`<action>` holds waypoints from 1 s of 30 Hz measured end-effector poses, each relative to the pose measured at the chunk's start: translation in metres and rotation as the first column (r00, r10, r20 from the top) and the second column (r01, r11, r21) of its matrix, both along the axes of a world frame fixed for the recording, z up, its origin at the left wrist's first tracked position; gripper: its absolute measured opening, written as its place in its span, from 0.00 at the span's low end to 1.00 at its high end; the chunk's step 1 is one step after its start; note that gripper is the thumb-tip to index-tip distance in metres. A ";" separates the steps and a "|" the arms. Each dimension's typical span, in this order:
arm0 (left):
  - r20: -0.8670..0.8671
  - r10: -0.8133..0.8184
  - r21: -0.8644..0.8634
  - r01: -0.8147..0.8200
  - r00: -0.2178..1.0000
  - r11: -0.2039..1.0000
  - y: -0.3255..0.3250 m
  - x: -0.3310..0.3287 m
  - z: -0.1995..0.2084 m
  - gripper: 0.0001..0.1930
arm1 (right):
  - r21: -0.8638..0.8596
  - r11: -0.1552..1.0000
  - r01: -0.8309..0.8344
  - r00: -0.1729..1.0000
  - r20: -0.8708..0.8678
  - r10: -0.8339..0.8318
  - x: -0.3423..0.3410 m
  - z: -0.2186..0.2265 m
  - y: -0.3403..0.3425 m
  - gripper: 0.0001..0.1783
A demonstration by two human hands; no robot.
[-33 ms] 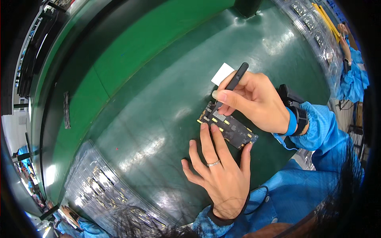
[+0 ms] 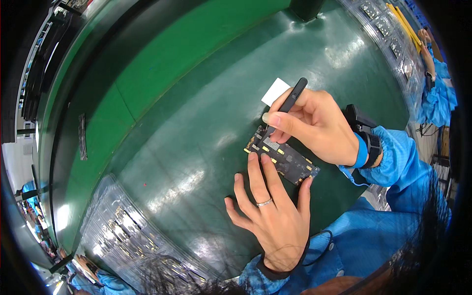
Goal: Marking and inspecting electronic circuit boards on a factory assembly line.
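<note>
Lying flat, circuit board (image 2: 294, 165); long axis, upper-left to lower-right

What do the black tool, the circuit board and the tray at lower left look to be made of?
Black tool: plastic or coated metal, I can't tell which; it is dark and smooth with a soft sheen.
Circuit board: likely rigid laminate, dark-coated, judging by its flat, yellow-flecked face.
Tray: seemingly thin, glossy clear plastic, being see-through with bright glints.

From here I see a glossy green table (image 2: 206, 118), white glare (image 2: 178, 191) on it, a brighter green strip (image 2: 162, 64) alongside, a black post (image 2: 306, 9) at the far side
</note>
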State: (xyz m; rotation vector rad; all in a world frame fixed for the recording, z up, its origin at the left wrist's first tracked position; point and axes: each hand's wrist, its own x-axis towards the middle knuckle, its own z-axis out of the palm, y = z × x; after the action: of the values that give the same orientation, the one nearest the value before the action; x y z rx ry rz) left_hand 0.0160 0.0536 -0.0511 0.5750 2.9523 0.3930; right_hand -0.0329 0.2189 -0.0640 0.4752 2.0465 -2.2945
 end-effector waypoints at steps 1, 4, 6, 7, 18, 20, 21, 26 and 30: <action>0.004 -0.004 -0.008 0.004 1.000 1.000 0.000 0.000 0.000 0.41 | 0.002 1.000 -0.001 1.000 -0.003 0.001 0.000 0.000 0.000 0.13; 0.009 -0.009 -0.018 0.009 1.000 1.000 0.000 0.000 0.000 0.42 | 0.002 1.000 -0.002 1.000 -0.010 0.002 -0.001 -0.001 -0.001 0.13; 0.008 -0.008 -0.020 0.009 1.000 1.000 -0.001 0.000 0.001 0.42 | -0.001 1.000 -0.003 1.000 -0.014 0.003 -0.001 -0.001 -0.002 0.13; 0.012 -0.007 -0.023 0.007 1.000 1.000 -0.001 0.000 0.002 0.42 | 0.010 1.000 -0.006 1.000 -0.022 0.007 -0.002 -0.001 -0.003 0.13; -0.004 -0.082 -0.070 0.082 0.997 0.994 0.006 -0.001 0.008 0.41 | 0.089 0.996 -0.031 0.999 0.015 0.029 0.002 0.005 0.002 0.11; 0.017 -0.092 -0.094 0.093 0.996 0.991 0.007 -0.004 0.014 0.40 | 0.066 0.996 -0.063 0.998 -0.017 0.064 0.002 0.008 0.005 0.11; 0.008 -0.080 -0.110 0.081 0.997 0.991 0.005 -0.005 0.013 0.40 | 0.051 0.996 -0.074 0.997 -0.028 0.075 -0.002 0.006 0.005 0.11; -0.018 -0.088 -0.176 0.083 0.996 0.981 -0.002 -0.010 0.013 0.39 | 0.180 0.960 -0.214 0.958 -0.152 0.242 -0.006 0.032 0.026 0.10; 0.002 -0.106 -0.116 0.106 0.994 0.988 0.005 -0.014 0.023 0.38 | 0.150 0.984 0.098 0.982 -0.174 -0.071 0.003 0.009 0.060 0.13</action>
State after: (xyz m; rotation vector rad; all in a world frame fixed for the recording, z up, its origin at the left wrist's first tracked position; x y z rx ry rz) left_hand 0.0023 0.0589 -0.0278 0.7145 2.9079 0.2085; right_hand -0.0301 0.2788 -0.0548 0.3935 2.3447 -2.3018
